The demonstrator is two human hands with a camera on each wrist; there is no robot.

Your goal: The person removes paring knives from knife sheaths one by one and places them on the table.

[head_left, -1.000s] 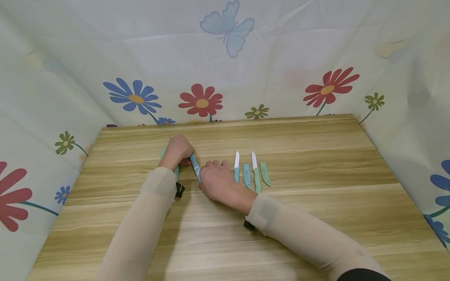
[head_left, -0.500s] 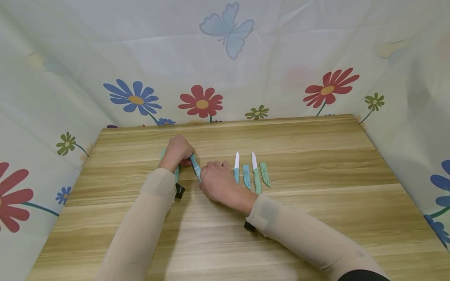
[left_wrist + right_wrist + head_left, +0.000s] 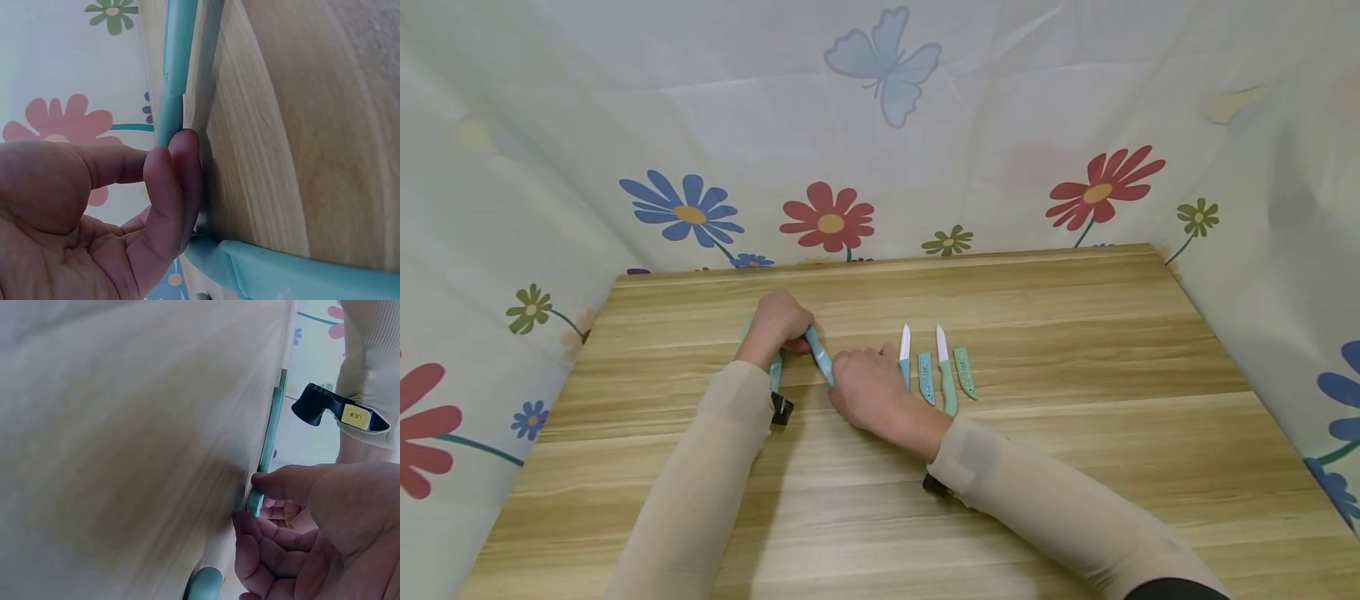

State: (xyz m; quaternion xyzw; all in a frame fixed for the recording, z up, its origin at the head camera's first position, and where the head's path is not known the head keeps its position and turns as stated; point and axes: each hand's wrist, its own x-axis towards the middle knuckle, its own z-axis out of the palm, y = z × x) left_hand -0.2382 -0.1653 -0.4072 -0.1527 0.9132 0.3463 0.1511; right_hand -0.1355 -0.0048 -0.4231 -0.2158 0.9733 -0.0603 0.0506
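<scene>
In the head view a blue sheathed paring knife [image 3: 820,354] lies slanted between both hands. My left hand [image 3: 781,320] pinches its handle end between thumb and fingers. At the other end my right hand [image 3: 868,387] holds the tip of the sheath between thumb and forefinger; the right wrist view shows that tip [image 3: 255,501] at the thumb. A teal-green sheathed knife [image 3: 306,275] lies under my left wrist, partly hidden. Right of my right hand lie a bare blue-handled knife [image 3: 905,354], a blue sheath [image 3: 927,377], a bare green-handled knife [image 3: 946,371] and a green sheath [image 3: 966,372].
Everything lies on a wood-grain table [image 3: 1075,333]. A flower-print curtain [image 3: 1000,125] closes off its back and sides. A black wrist camera [image 3: 782,408] sits beneath the left cuff, and another black camera [image 3: 936,483] beneath the right.
My right hand has shifted slightly to the right, and its fingers look more curled. The sheath end of the blue knife has swung a little right with it. My left hand barely moves.
</scene>
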